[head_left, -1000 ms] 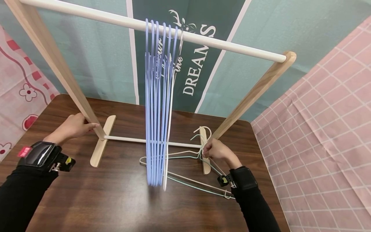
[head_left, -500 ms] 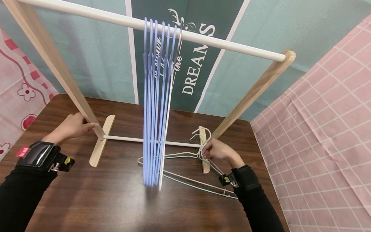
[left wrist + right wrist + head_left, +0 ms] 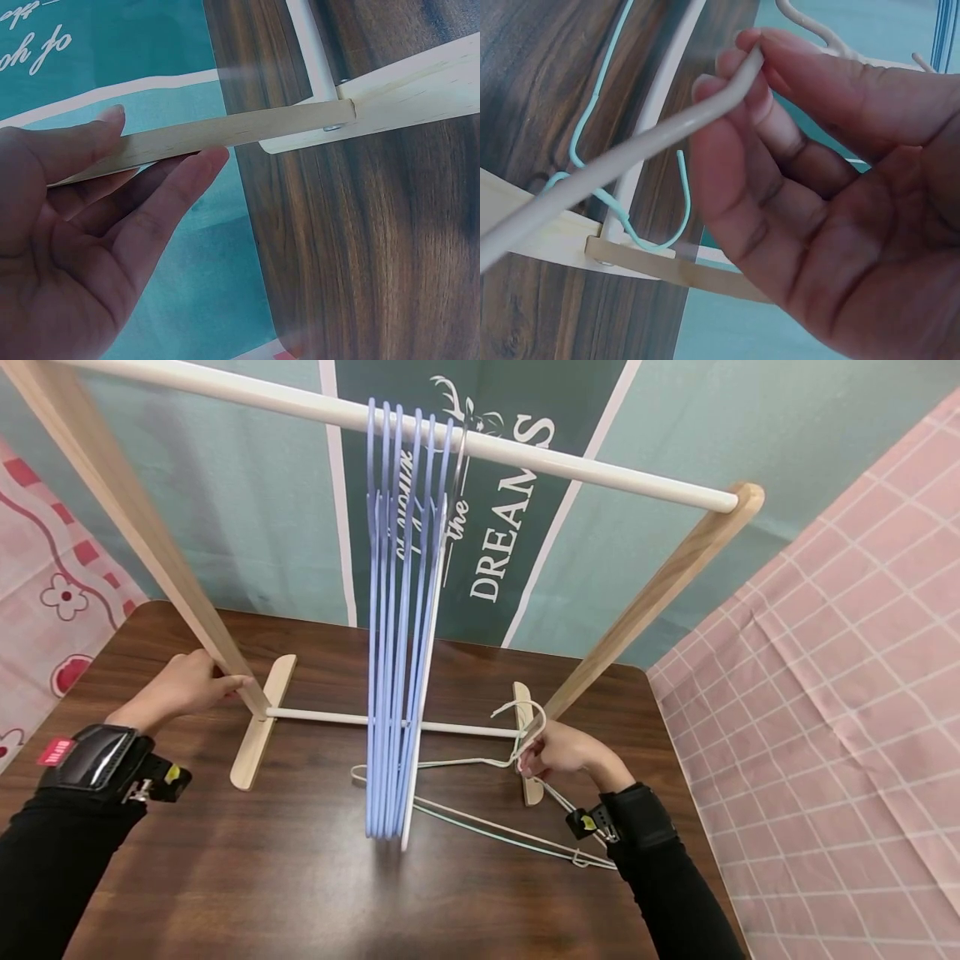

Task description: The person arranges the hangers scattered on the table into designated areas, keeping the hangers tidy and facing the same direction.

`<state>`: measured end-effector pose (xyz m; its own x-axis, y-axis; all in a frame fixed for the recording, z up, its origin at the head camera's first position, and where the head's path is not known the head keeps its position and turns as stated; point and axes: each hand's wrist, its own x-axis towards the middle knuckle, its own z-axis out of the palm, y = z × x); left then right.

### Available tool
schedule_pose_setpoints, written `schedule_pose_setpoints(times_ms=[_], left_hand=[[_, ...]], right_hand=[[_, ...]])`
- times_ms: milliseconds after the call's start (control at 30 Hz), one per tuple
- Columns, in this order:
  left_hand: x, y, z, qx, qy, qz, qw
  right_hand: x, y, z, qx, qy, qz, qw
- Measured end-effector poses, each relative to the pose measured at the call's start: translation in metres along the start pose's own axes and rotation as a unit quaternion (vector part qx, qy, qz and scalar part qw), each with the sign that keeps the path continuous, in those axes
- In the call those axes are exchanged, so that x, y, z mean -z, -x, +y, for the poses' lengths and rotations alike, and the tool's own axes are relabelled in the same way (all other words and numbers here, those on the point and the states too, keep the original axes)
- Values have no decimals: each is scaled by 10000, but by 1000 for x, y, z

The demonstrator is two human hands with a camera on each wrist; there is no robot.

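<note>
In the head view my left hand is at the lower part of the rack's left wooden post. The left wrist view shows thumb and fingers pinching that post from both sides. My right hand pinches a beige clothes hanger at its bend, between thumb and fingertips. The hanger's hook rises beside the hand near the right post. A mint green hanger lies under it by the rack's foot, its hook mostly covered in the head view.
Several blue hangers and one white hanger with a metal hook hang on the white top bar. A lower white bar joins the two wooden feet. Patterned cloths surround the brown table.
My right hand has shifted the beige hanger slightly, so its hook now covers the mint one's. The hanging hangers' lower ends have swung a little left. My left hand stays on the post.
</note>
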<state>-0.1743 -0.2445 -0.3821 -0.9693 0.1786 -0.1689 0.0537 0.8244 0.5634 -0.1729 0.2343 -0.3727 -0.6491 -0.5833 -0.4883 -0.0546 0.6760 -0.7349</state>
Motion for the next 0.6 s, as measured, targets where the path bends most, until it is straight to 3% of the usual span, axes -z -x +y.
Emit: schedule_pose_setpoints(times_ms=[367, 600], left_hand=[[1, 0, 0, 61, 18, -1, 10000], [0, 0, 0, 49, 40, -20, 10000]], right_hand=[[0, 2, -13, 259, 149, -197, 9994], [-2, 4, -20, 106, 156, -355, 9992]])
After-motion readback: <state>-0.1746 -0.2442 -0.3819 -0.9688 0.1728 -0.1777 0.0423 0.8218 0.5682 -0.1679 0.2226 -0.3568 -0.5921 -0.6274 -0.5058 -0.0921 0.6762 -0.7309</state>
